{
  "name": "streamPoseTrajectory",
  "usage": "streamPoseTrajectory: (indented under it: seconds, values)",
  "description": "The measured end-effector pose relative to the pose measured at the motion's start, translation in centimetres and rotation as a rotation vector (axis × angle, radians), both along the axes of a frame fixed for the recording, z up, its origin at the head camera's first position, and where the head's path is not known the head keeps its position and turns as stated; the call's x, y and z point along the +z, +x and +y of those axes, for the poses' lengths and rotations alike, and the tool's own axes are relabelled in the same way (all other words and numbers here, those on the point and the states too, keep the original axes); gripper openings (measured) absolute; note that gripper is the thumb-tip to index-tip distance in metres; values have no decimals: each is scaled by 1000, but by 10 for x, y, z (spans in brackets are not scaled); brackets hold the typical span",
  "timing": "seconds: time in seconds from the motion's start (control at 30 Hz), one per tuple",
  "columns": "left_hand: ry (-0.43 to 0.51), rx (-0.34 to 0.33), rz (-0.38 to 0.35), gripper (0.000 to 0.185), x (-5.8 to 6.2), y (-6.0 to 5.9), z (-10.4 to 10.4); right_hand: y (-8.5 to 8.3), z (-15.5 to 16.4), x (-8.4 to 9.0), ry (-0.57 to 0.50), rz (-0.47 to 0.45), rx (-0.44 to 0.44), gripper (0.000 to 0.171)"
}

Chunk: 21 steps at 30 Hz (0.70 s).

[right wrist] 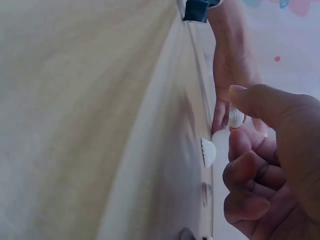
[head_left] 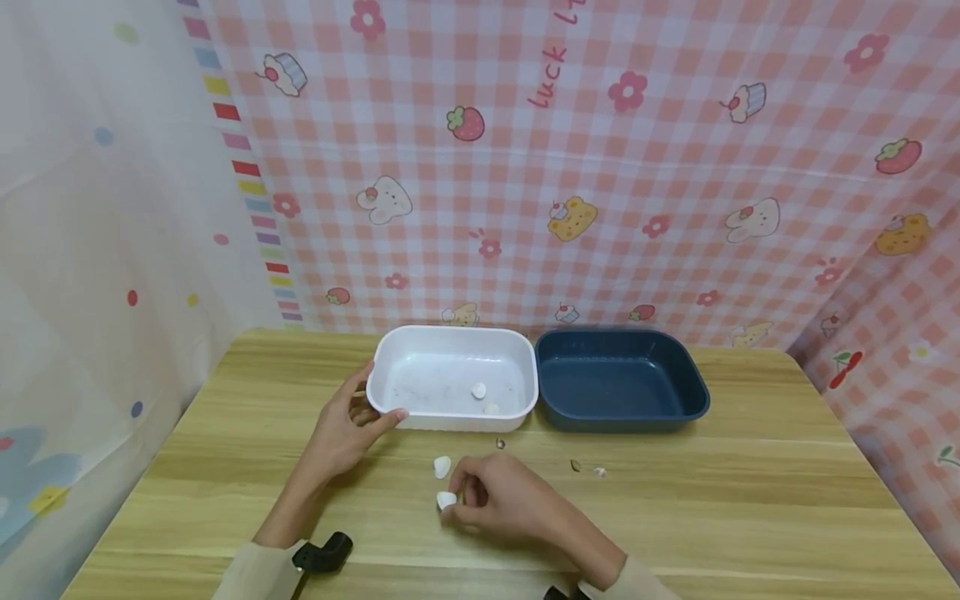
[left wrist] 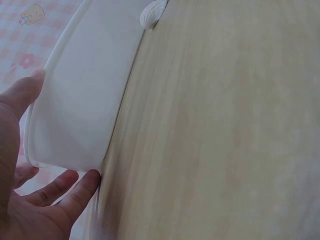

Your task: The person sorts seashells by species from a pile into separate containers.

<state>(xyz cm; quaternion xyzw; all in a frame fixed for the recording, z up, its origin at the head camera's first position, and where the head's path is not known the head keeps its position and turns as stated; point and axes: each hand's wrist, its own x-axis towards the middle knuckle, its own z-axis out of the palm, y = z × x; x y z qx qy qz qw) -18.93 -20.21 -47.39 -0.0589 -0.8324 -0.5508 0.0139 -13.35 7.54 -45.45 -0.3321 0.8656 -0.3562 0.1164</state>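
Observation:
My right hand (head_left: 510, 497) pinches a white seashell (head_left: 447, 500) between thumb and fingertip, just above the table. In the right wrist view the ribbed held seashell (right wrist: 236, 117) shows between the thumb and a finger. Beside it a second white shell (head_left: 442, 467) lies on the wood. At its front left corner, the white tub (head_left: 457, 422) is held by my left hand (head_left: 337, 437), thumb at the rim and fingers round the side. Inside the tub lie a small pale shell (head_left: 478, 391) and another pale shell (head_left: 491, 409).
A dark blue tub (head_left: 622, 425) stands against the white tub's right side. Small shells lie on the wooden table (head_left: 750, 517): a dark one (head_left: 500, 443) near the white tub, a brown one (head_left: 575, 466) and a pale one (head_left: 600, 472) farther right. A checked cloth (head_left: 525, 192) hangs behind.

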Motion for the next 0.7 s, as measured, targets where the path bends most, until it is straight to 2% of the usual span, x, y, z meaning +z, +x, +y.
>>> streamPoseTrajectory:
  seconds: [0.2,0.7]
  values:
    - [1,2,0,95,0,0,1,-9,6,5,-75,-10,-34,14]
    - [-2,-2,5,96,-2,-1,-1,-31,26,19,-177,165,-137,12]
